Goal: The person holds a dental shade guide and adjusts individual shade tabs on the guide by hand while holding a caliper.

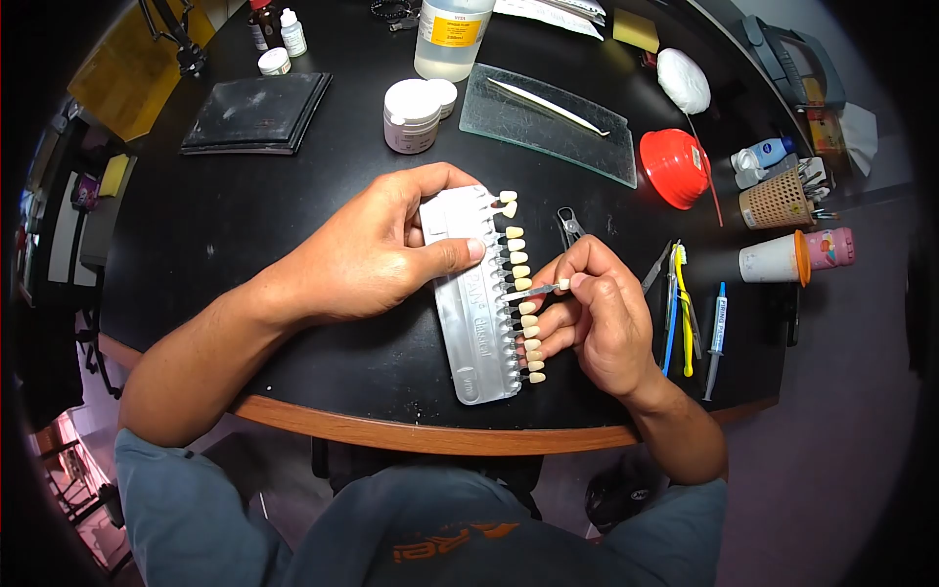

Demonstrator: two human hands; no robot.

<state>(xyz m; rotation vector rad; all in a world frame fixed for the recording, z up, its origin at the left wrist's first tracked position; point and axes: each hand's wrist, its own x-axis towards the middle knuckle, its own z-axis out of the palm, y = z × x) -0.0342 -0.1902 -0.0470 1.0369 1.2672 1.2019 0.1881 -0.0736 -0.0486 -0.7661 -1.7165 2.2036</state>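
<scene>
A silver dental shade guide [474,347] with a row of tooth-coloured samples along its right side is held tilted above the black table. My left hand [377,249] grips its upper part, thumb across the front and fingers behind. Between the thumb and index finger of my right hand [614,328] is a single shade tab [535,292], its tooth tip at the fingertips and its stem pointing left to the holder. Whether that stem is still seated in the holder, I cannot tell. The other right fingers are curled beside the lower samples, partly hidden behind them.
A glass slab [558,152] carrying a thin pale instrument [548,105] lies beyond the guide. Nearby stand a white jar [411,122], a large bottle [452,44] and a red bowl [673,174]. To the right lie a yellow toothbrush [688,333] and a syringe [717,338].
</scene>
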